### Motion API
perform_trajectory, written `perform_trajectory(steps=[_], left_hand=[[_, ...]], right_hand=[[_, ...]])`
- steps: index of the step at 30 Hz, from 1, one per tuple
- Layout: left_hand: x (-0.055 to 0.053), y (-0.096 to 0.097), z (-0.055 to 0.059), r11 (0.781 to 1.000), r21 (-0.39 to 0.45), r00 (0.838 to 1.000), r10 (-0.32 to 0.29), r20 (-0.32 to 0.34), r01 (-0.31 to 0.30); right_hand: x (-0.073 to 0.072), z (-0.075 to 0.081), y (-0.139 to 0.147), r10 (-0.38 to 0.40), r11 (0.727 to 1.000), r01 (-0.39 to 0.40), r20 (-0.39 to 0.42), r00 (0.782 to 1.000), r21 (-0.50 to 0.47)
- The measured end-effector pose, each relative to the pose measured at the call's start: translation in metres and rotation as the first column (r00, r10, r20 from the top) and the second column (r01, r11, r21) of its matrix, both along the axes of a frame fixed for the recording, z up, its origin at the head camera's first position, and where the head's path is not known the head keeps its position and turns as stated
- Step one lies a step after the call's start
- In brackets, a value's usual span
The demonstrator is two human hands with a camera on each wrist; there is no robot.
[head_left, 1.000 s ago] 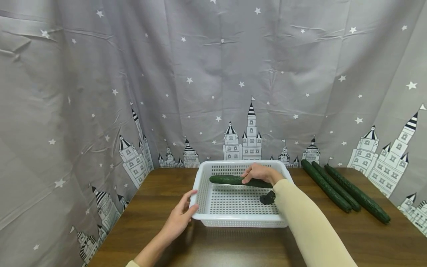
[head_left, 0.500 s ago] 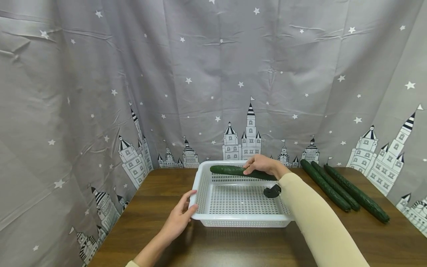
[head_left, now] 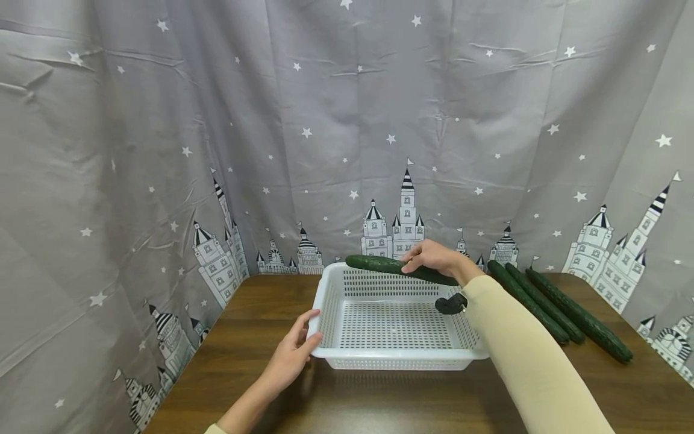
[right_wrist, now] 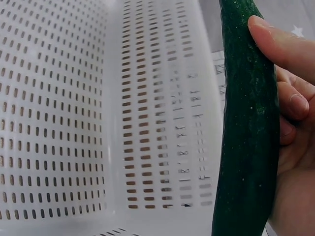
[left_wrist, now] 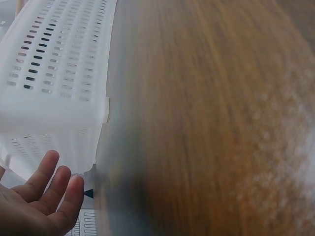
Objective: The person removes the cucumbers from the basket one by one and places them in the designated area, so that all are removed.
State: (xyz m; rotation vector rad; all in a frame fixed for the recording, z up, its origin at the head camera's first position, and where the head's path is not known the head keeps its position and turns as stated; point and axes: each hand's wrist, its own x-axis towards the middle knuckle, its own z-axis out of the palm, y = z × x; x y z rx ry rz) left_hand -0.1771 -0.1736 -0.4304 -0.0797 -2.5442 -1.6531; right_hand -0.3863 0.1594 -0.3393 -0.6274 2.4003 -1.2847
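Note:
In the head view, my right hand pinches a long dark green cucumber between thumb and fingers. It holds the cucumber nearly level above the far rim of a white perforated plastic basket. The right wrist view shows the thumb and fingertips against the side of the cucumber, with the basket's slotted wall beside it. My left hand rests its thumb and forefinger on the basket's left rim. In the left wrist view, its other fingers are spread loosely by the basket's end.
Three more cucumbers lie side by side on the right of the brown wooden table. Behind the table hangs a grey curtain printed with stars and castles. A black strap hangs at my right wrist.
My right hand has lifted the cucumber from inside the basket up to above its far rim, drifting slightly right. My left hand has stayed at the left rim.

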Motion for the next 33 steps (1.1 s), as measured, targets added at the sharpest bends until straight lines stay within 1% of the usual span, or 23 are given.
perform_trajectory(steps=[7,16,21,28,31,33], left_hand=[[-0.002,-0.001,-0.001,1.000,-0.004,1.000,0.008,-0.007,-0.008],[-0.002,-0.001,-0.001,1.000,0.004,1.000,0.002,-0.004,-0.002],[-0.002,-0.001,-0.002,1.000,0.018,1.000,-0.004,-0.005,0.004],[-0.002,-0.001,-0.002,0.999,0.031,1.000,-0.010,-0.002,0.010],[-0.002,-0.001,-0.001,1.000,0.029,1.000,-0.006,0.001,0.006],[-0.002,-0.001,-0.001,1.000,0.027,1.000,-0.006,0.002,0.006]], right_hand=[[-0.003,0.008,0.016,-0.026,0.998,0.027,0.004,1.000,-0.054],[-0.007,0.016,0.039,-0.056,0.997,0.055,-0.027,0.998,-0.046],[-0.009,0.015,0.055,-0.076,0.997,0.075,-0.032,0.997,-0.035],[-0.007,0.010,0.076,-0.156,0.987,0.155,-0.015,0.988,-0.036],[-0.005,0.009,0.085,-0.177,0.984,0.177,-0.022,0.984,-0.021],[-0.004,0.007,0.090,-0.193,0.981,0.192,-0.014,0.981,-0.028]])
